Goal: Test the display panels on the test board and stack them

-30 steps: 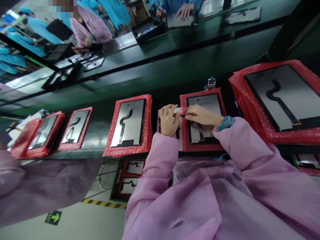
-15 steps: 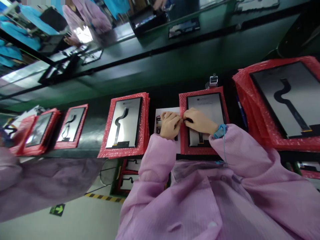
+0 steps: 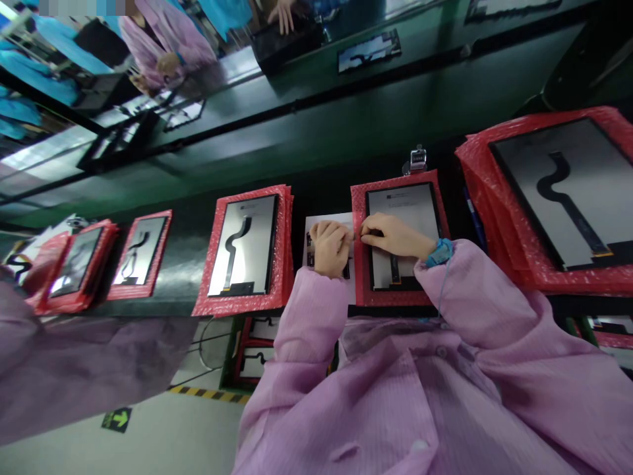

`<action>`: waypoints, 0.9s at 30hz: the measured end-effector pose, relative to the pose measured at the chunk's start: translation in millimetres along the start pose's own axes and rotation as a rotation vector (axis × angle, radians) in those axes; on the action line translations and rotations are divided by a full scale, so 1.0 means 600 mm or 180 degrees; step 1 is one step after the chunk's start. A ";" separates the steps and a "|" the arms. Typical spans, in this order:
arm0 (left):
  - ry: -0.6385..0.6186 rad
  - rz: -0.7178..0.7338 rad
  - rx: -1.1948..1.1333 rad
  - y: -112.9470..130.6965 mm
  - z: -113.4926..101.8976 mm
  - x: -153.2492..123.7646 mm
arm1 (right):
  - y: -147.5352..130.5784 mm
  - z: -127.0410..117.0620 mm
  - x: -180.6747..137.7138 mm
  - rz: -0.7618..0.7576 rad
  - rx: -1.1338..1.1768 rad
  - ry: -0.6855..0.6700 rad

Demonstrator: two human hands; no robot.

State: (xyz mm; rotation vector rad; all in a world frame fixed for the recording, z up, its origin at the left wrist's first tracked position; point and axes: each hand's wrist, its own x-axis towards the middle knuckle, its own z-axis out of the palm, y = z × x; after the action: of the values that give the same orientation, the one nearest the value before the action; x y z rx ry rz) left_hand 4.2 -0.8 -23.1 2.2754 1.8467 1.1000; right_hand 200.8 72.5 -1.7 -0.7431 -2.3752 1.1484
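Observation:
In front of me lies a display panel (image 3: 403, 204) with a dark flex cable, on a red bubble-wrap bag (image 3: 361, 277). My right hand (image 3: 395, 236) rests over the panel, thumb and forefinger pinched together near the bag's left edge. Just left of it, my left hand (image 3: 330, 247) is closed with curled fingers, above a white printed sheet (image 3: 309, 223). The fingertips of both hands almost meet at the bag's edge. Whatever they pinch is too small or hidden to make out. A blue band (image 3: 440, 252) circles my right wrist.
Left of me stands another panel (image 3: 247, 244) on stacked red bags; a larger red stack (image 3: 519, 251) is at right. A metal tally counter (image 3: 418, 159) and a blue pen (image 3: 475, 216) lie nearby. A co-worker's sleeve (image 3: 99, 369) reaches in from the left.
My left hand has shifted slightly left, widening the small gap between my fingertips. Across the bench, the bright panel before a person in pink no longer shows.

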 end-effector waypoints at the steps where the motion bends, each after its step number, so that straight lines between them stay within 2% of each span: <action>1: 0.0209 -0.0163 -0.0043 -0.001 -0.002 0.001 | -0.002 -0.008 -0.002 0.0099 0.0211 -0.0042; 4: 0.1208 -0.0822 -0.0069 0.000 -0.005 0.001 | -0.002 -0.034 -0.009 0.0472 0.0881 0.0052; 6: 0.2011 -0.1199 -0.0076 0.009 -0.006 -0.005 | 0.009 -0.052 -0.012 0.0706 0.0898 0.0594; 7: 0.2254 -0.1262 -0.0106 0.017 -0.006 -0.012 | 0.018 -0.061 -0.013 0.0815 0.0665 0.1010; 8: 0.2302 -0.1210 -0.0149 0.027 -0.006 -0.021 | 0.030 -0.069 -0.014 0.0934 0.0313 0.1456; 9: 0.2142 -0.1058 -0.0186 0.039 -0.004 -0.032 | 0.044 -0.078 -0.015 0.1066 -0.0096 0.1895; 10: 0.1788 -0.0839 -0.0206 0.051 -0.002 -0.044 | 0.060 -0.085 -0.016 0.1200 -0.0507 0.2274; 12: 0.0819 -0.0348 -0.0170 0.076 0.007 -0.072 | 0.093 -0.096 -0.017 0.1456 -0.1127 0.2740; 14: 0.0047 0.0010 -0.0034 0.095 0.020 -0.099 | 0.122 -0.102 -0.016 0.1635 -0.1397 0.2799; 16: -0.0383 0.0192 0.0067 0.104 0.033 -0.119 | 0.144 -0.104 -0.011 0.1718 -0.1445 0.2678; 21: -0.0625 0.0081 -0.0014 0.101 0.042 -0.134 | 0.158 -0.109 -0.002 0.1574 -0.1074 0.2638; 27: -0.0503 -0.0458 -0.0316 0.113 0.029 -0.131 | 0.104 -0.128 -0.019 0.0816 -0.0007 0.2686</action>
State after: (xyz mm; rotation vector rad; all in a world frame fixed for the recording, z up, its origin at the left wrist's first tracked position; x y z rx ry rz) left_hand 66.7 -82.1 -46.8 2.0737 1.8190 0.9402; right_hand 270.5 143.4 -8.3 -1.2555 -1.5993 0.7006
